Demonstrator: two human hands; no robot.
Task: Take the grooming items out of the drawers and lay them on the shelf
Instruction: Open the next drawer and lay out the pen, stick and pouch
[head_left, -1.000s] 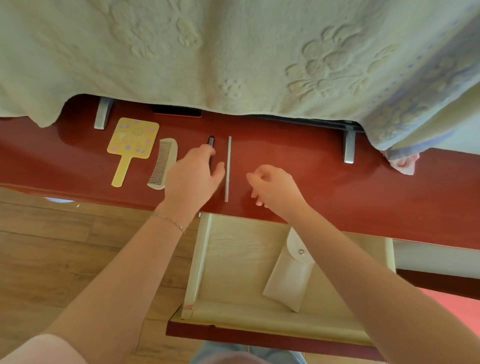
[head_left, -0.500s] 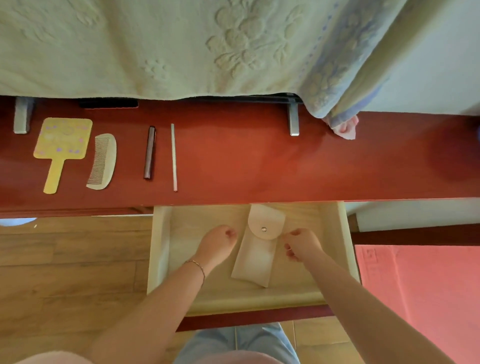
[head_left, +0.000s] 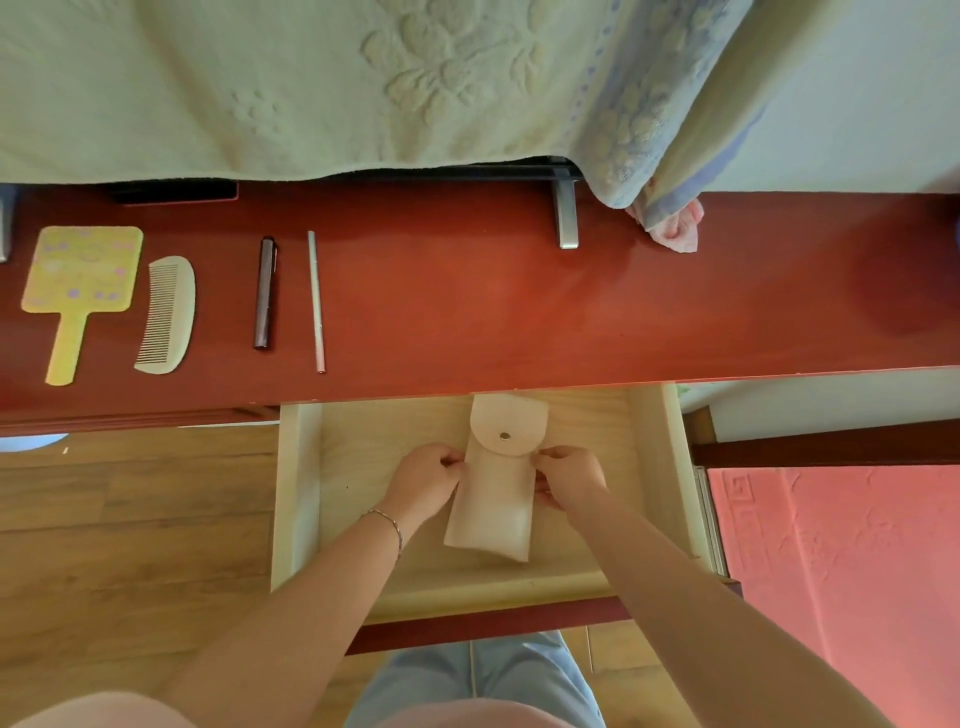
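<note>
A cream snap-button pouch (head_left: 496, 493) lies in the open pale wooden drawer (head_left: 298, 493). My left hand (head_left: 423, 483) pinches the pouch's left edge and my right hand (head_left: 569, 480) pinches its right edge. On the red shelf (head_left: 519, 301) above the drawer lie a yellow hand mirror (head_left: 80, 291), a cream comb (head_left: 169, 314), a dark brown pen-like stick (head_left: 265, 293) and a thin pale stick (head_left: 316, 301), side by side at the left.
A pale green embossed cloth (head_left: 311, 83) hangs over the shelf's back. A grey metal foot (head_left: 566, 218) and a pink cloth scrap (head_left: 672, 228) sit on the shelf. Wooden floor (head_left: 130, 519) lies at the left, a pink rug (head_left: 841, 571) at the right.
Both hands left the shelf, where they had been by the two sticks, came down into the drawer and took hold of the pouch's two edges. The view shifted rightward.
</note>
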